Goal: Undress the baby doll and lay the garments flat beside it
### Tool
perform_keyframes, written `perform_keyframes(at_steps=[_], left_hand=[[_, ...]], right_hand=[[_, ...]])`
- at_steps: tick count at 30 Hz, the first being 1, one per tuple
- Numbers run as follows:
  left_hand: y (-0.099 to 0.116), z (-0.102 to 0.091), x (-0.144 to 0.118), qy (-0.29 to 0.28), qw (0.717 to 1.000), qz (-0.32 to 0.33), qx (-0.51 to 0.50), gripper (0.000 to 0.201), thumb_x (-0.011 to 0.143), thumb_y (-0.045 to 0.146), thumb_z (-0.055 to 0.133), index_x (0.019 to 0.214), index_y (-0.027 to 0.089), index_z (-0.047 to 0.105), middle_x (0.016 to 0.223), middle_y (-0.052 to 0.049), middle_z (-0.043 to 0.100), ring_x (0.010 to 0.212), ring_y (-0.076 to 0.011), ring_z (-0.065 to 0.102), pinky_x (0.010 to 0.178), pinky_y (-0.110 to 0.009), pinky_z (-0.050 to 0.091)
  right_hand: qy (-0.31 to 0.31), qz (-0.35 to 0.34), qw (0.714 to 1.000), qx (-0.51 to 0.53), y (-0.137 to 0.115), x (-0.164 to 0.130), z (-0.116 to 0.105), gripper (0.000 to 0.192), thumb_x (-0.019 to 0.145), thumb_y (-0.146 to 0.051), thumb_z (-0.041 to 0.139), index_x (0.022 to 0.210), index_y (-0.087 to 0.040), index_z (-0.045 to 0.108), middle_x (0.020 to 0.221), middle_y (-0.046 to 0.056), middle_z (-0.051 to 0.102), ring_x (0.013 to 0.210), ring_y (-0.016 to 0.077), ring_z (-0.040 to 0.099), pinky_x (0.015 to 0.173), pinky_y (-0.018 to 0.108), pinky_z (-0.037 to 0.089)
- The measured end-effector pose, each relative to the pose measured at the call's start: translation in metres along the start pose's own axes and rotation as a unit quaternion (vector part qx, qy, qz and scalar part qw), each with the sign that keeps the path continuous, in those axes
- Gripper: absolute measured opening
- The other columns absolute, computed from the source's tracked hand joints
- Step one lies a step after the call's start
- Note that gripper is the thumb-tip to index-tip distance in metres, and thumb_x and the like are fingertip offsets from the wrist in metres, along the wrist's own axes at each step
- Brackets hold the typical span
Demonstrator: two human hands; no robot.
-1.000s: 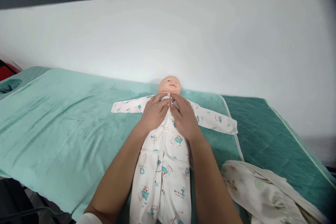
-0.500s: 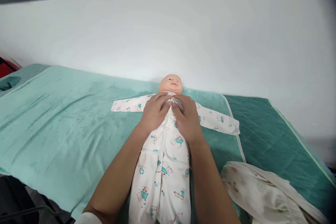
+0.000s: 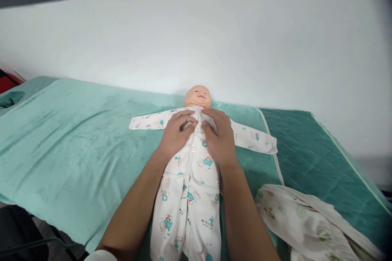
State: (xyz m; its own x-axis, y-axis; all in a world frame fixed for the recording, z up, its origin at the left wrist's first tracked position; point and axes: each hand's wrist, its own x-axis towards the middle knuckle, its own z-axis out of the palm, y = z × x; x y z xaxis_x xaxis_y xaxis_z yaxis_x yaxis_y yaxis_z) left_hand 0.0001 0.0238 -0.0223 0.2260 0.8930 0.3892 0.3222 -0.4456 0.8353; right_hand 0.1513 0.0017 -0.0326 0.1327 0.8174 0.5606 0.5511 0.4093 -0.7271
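Note:
A baby doll lies on its back, its head toward the wall. It wears a white printed long-sleeved baby shirt and matching trousers. Both sleeves stretch out sideways. My left hand rests on the left side of the chest, fingers bent loosely, thumb near the front opening. On the other side of that opening lies my right hand, its fingers and thumb apart on the cloth. Below the hands, a button shows on the shirt front. The cloth under my palms is hidden.
A light green blanket covers the bed, with a darker green quilted mat at the right. A crumpled printed white cloth lies at the front right. Behind the bed rises a white wall. A red item stands at the far left.
My fingers have loosened and drawn slightly apart at the shirt's neck opening, so more of the upper front shows. The doll lies as before; the view has shifted slightly.

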Motion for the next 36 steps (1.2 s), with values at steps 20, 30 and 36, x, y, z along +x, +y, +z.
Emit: perform_keyframes(at_steps=[20, 30, 36], left_hand=[[0.002, -0.010, -0.009, -0.065, 0.996, -0.048, -0.041, 0.010, 0.088, 0.028, 0.067, 0.081, 0.021, 0.068, 0.140, -0.005, 0.060, 0.137, -0.0230, 0.048, 0.119, -0.044, 0.033], [0.003, -0.008, -0.009, -0.043, 0.996, -0.052, -0.052, 0.006, 0.082, 0.017, 0.065, 0.077, 0.021, 0.066, 0.137, -0.005, 0.062, 0.134, -0.0238, 0.052, 0.113, -0.044, 0.039], [0.004, -0.001, -0.010, -0.005, 0.999, -0.032, -0.008, 0.009, 0.079, 0.012, 0.064, 0.076, 0.021, 0.064, 0.133, -0.005, 0.064, 0.126, -0.0222, 0.058, 0.110, -0.042, 0.043]], right_hand=[[0.002, 0.071, 0.994, 0.082, -0.005, -0.025, 0.002, 0.004, 0.090, -0.027, 0.057, 0.089, -0.025, 0.061, 0.127, 0.005, 0.063, 0.126, 0.0231, 0.053, 0.108, 0.046, 0.040], [-0.023, 0.069, 0.993, 0.091, -0.002, -0.026, -0.002, 0.009, 0.090, -0.033, 0.061, 0.094, -0.027, 0.067, 0.131, 0.005, 0.063, 0.130, 0.0238, 0.051, 0.115, 0.051, 0.034], [-0.013, 0.109, 0.988, 0.108, -0.004, -0.024, -0.002, 0.010, 0.088, -0.035, 0.065, 0.086, -0.026, 0.069, 0.129, 0.005, 0.066, 0.128, 0.0246, 0.053, 0.113, 0.050, 0.037]])
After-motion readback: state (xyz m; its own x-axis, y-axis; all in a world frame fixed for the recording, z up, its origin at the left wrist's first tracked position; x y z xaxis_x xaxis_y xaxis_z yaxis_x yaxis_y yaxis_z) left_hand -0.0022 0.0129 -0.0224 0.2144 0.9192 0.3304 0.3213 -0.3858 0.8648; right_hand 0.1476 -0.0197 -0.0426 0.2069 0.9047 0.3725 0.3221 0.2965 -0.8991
